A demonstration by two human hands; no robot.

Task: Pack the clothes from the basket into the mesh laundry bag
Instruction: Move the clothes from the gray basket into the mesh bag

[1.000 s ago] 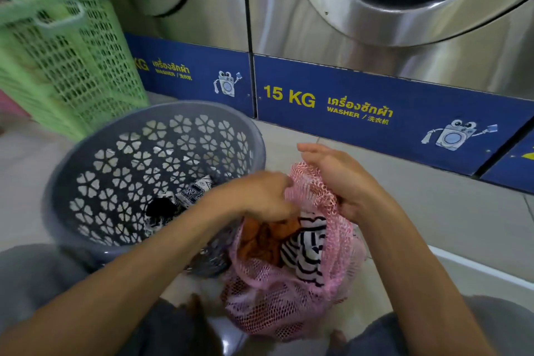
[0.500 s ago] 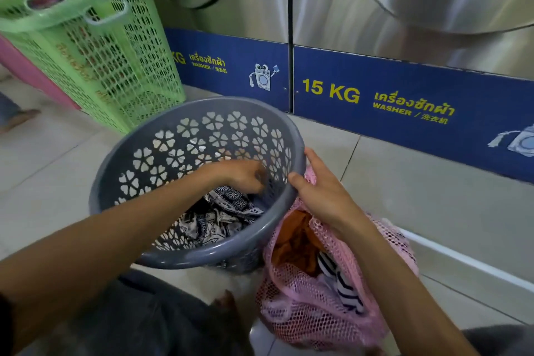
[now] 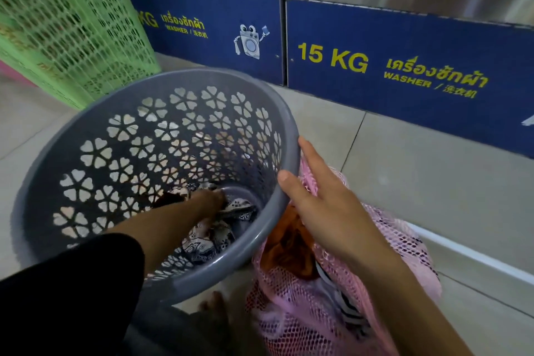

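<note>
The grey round basket [image 3: 86, 113] with flower-shaped holes leans toward me on the floor. A black-and-white patterned cloth [image 3: 213, 240] lies at its bottom. My left hand [image 3: 209, 201] is deep inside the basket, its fingers closed on that cloth. To the right lies the pink mesh laundry bag [image 3: 297, 329], holding an orange garment [image 3: 291, 248] and a striped one [image 3: 346, 306]. My right hand [image 3: 323, 202] holds the bag's rim beside the basket's edge, with its fingers spread along the basket rim.
A green plastic hamper [image 3: 66, 23] stands at the back left. Steel washers with blue "15 KG" panels [image 3: 404, 66] run along the back. A white strip [image 3: 474, 257] crosses the tiled floor at the right. My knees and a foot [image 3: 215, 309] are below.
My left hand left the bag's opening and went down into the basket, reaching the cloth at the bottom. My right hand stayed on the bag's rim. The view moved closer.
</note>
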